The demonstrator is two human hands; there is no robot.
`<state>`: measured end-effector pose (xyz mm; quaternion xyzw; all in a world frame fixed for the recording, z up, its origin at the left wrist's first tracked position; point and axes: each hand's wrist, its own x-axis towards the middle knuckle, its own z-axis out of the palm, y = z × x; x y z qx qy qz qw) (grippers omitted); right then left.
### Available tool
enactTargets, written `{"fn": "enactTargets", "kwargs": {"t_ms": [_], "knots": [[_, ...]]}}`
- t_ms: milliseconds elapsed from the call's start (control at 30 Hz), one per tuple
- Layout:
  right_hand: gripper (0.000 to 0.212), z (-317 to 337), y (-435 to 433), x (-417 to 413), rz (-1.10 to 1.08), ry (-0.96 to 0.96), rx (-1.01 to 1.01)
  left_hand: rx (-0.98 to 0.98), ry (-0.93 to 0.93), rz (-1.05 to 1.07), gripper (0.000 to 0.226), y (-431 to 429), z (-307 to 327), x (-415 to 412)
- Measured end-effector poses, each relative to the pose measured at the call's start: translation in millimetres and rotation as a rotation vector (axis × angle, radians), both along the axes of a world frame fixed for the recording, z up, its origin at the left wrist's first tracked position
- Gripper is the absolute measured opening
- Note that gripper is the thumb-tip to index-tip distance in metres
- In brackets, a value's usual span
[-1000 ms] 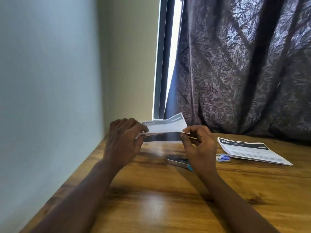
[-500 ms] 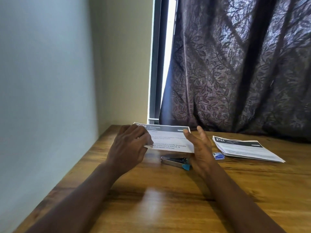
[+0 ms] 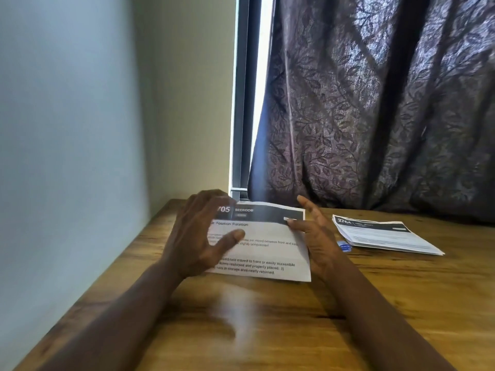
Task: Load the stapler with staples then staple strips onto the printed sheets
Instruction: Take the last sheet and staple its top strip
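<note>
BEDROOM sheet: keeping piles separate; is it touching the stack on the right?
Apart: head view shows right hand and bare table between BEDROOM sheet and stack.

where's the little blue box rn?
Head view, right of centre on the wooden table: the little blue box lies between the right hand and the near-left corner of the stack of printed sheets.

1. A pale blue-grey wall point(image 3: 67, 129) runs along the left; a cream wall point(image 3: 187, 103) meets it at the corner.
2. A dark window frame point(image 3: 242, 103) stands upright, a thin strip of daylight point(image 3: 263, 76) beside it.
3. A dark leaf-patterned curtain point(image 3: 375, 103) (heavily folded) hangs to its right.
4. The wooden surface point(image 3: 294, 330) shows a soft glare patch.
</note>
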<state>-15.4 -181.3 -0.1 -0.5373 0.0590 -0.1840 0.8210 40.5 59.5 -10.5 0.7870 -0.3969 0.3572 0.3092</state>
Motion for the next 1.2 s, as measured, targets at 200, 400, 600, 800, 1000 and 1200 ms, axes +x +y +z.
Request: {"fn": "enactTargets", "kwargs": {"t_ms": [200,400,600,800,1000,1200], "knots": [[0.048,2,9,-5,0.162,-0.015,-0.148,-0.402,0.391,-0.113,0.055,13,-6,10],[0.040,2,12,-10,-0.011,-0.063,-0.366,-0.404,0.505,-0.075,0.012,5,-3,11],[0.029,-10,6,-4,-0.461,-0.121,-1.124,-0.372,0.566,-0.107,0.017,4,-8,16],[0.044,-13,28,-10,-0.497,-0.311,-1.458,-0.248,0.538,-0.148,0.019,-13,-8,1],[0.038,-15,44,-9,-0.209,-0.353,-1.398,-0.250,0.458,-0.173,0.016,-32,-10,-12],[0.038,-13,31,-9,-0.180,-0.265,-1.421,-0.284,0.442,-0.150,0.014,-36,-13,-8]]}}
